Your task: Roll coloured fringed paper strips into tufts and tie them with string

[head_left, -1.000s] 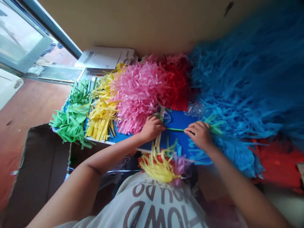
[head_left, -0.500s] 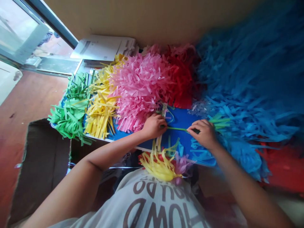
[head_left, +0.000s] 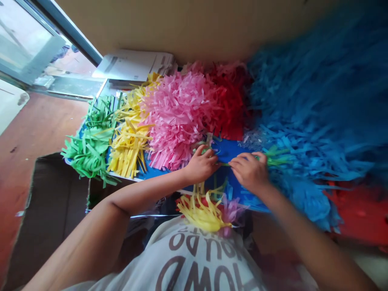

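The green paper strip [head_left: 224, 164] lies over the blue sheet [head_left: 233, 150] at the middle of the bench, and only a short length shows between the two hands, where half a second ago a long stretch ran between them. The left hand [head_left: 202, 165] is closed on the strip's left end, fingers curled down against the sheet. The right hand [head_left: 249, 173] has moved leftward toward it, pinched shut on the strip, with green fringe ends [head_left: 274, 157] fanning out past its knuckles. Just beyond the left hand sits the pink fringe pile [head_left: 178, 117], then the yellow fringe [head_left: 130, 141] and green fringe [head_left: 91, 147] further left, unchanged. The red fringe [head_left: 228, 101] lies behind, and the blue fringe mass [head_left: 315, 113] fills the right side.
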`<state>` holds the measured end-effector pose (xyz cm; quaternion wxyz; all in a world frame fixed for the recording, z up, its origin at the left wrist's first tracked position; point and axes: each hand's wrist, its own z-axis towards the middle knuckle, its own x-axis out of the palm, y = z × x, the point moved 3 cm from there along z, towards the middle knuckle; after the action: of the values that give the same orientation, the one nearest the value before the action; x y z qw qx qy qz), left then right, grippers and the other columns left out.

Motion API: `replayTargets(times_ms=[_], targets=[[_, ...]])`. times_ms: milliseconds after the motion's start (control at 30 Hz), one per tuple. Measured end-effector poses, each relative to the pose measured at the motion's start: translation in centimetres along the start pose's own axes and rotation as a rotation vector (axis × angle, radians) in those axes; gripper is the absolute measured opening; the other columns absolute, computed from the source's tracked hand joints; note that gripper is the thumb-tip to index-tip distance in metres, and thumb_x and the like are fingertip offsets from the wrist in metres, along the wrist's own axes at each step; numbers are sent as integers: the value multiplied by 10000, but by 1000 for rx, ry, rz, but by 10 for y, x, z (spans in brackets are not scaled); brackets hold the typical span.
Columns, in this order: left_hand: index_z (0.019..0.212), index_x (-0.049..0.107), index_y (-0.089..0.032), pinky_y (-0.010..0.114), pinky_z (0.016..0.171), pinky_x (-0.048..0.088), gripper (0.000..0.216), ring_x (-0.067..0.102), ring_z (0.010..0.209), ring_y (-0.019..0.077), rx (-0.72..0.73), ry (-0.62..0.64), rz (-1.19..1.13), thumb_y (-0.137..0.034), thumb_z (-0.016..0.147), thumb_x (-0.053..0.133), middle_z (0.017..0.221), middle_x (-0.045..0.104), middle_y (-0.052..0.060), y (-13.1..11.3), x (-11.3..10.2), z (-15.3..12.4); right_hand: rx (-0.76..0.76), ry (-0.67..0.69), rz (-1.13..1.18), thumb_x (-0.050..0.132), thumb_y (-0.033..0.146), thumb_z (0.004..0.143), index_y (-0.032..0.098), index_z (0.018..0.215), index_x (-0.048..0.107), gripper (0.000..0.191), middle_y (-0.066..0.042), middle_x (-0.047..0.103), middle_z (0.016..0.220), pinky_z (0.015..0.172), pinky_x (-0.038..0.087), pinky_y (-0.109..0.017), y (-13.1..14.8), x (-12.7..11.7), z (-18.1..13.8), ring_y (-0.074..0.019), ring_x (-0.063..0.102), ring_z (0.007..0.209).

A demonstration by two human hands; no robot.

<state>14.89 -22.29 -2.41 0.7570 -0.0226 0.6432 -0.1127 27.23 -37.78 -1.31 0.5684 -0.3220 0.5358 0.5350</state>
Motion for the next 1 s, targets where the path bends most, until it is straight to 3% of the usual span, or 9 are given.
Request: replayTargets(times_ms=[133, 300, 367, 467, 567, 667, 733, 867, 1000], targets=[[927, 743, -232, 521, 1073, 328, 196, 559, 1075, 246, 71, -65, 61, -231, 940, 548, 1053, 716, 61, -5, 9, 4, -165, 4, -99, 469, 138, 959, 207, 819, 701, 280, -34, 730, 860, 956, 259, -398, 14, 12, 7, -167, 567, 820], [849, 726, -244, 495, 1074, 333, 292, 611, 874, 175, 55, -225, 110, -236, 993, 472, 802, 716, -3, 0, 6, 17, -159, -95, -157, 505, 151, 944, 192, 740, 671, 266, -19, 709, 755, 903, 304, -379, 20, -2, 22, -152, 576, 729], [916, 723, -272, 477, 1073, 329, 251, 624, 859, 155, 47, -308, 94, -255, 996, 486, 809, 725, -21, 3, -19, 17, -85, -155, -61, 521, 186, 952, 202, 805, 698, 231, -27, 737, 820, 872, 334, -376, 27, -31, 28, -160, 621, 771], [1044, 694, -333, 461, 1105, 291, 207, 648, 919, 135, 86, -364, 59, -281, 998, 499, 938, 753, -40, 0, -79, 5, 43, -170, 300, 504, 315, 983, 234, 943, 742, 255, -50, 756, 983, 877, 402, -372, 39, -85, 36, -199, 670, 924], [1074, 684, -354, 436, 1104, 303, 214, 668, 946, 129, 139, -375, 55, -285, 1002, 495, 1002, 759, -60, -13, -135, -9, 78, 118, 839, 552, 486, 938, 247, 918, 774, 327, -39, 756, 967, 833, 470, -349, 48, -122, 46, -220, 676, 922], [1068, 687, -346, 411, 1107, 322, 198, 688, 925, 123, 182, -476, 54, -277, 995, 517, 967, 770, -73, -29, -162, -19, 126, 342, 1201, 707, 559, 796, 233, 799, 777, 334, -26, 730, 811, 727, 475, -317, 59, -127, 50, -193, 641, 767], [1056, 692, -311, 397, 1101, 348, 166, 697, 881, 120, 157, -578, 15, -280, 982, 547, 924, 774, -54, -38, -163, -25, 179, 275, 1349, 795, 533, 706, 222, 722, 758, 314, -13, 689, 731, 692, 462, -294, 67, -118, 49, -161, 594, 703], [963, 703, -211, 348, 984, 464, 99, 695, 769, 116, 15, -810, -246, -249, 942, 614, 855, 767, 10, -48, -151, -36, 292, -59, 1573, 858, 476, 640, 208, 625, 718, 302, 13, 601, 665, 582, 413, -231, 89, -88, 39, -104, 518, 627], [892, 727, -171, 241, 722, 535, 95, 694, 755, 133, -172, -844, -635, -232, 904, 655, 824, 747, 53, -53, -139, -42, 548, -282, 1729, 903, 435, 565, 208, 649, 706, 312, 30, 605, 641, 480, 370, -187, 106, -64, 24, -65, 482, 519]])
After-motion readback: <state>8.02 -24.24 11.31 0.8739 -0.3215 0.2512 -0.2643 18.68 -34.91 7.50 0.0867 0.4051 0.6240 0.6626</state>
